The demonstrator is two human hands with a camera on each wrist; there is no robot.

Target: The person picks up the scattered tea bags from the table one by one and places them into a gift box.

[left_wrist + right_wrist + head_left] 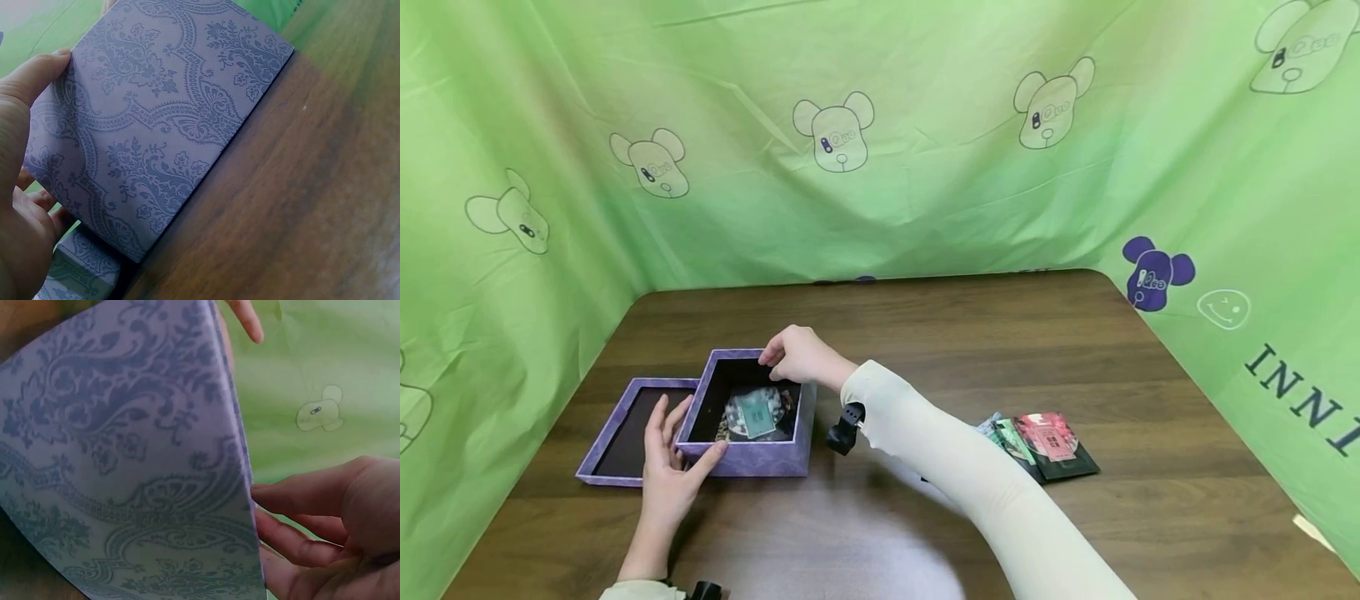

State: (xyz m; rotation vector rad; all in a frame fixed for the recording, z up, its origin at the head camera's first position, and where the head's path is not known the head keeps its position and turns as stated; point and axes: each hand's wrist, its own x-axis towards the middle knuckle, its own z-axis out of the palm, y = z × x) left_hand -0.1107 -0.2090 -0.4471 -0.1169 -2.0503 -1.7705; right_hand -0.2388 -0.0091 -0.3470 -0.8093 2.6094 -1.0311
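A purple patterned box (752, 454) stands open on the brown wooden surface (1000, 350), toward its left half. All positions below are given relative to this box.

Left hand (666, 467): placed at the box's near-left corner. The thumb lies along the front wall and the fingers reach up the left wall, straight, pressing rather than curling round it. The left wrist view confirms the thumb on the edge of the patterned wall.

Right hand (797, 354): placed at the box's far rim, fingers bent down over the edge. The right wrist view shows the fingers beside the patterned wall; whether they pinch the rim cannot be told.

Inside the box: 1 small teal packet (754, 414) lies on top of other contents.

Left of the box, touching it: the matching purple lid (617, 437), lying upside down.

Right of the box, well apart: several dark packets (1045, 442), fanned out on the surface.

Behind the box: a green printed cloth (880, 125) as backdrop.
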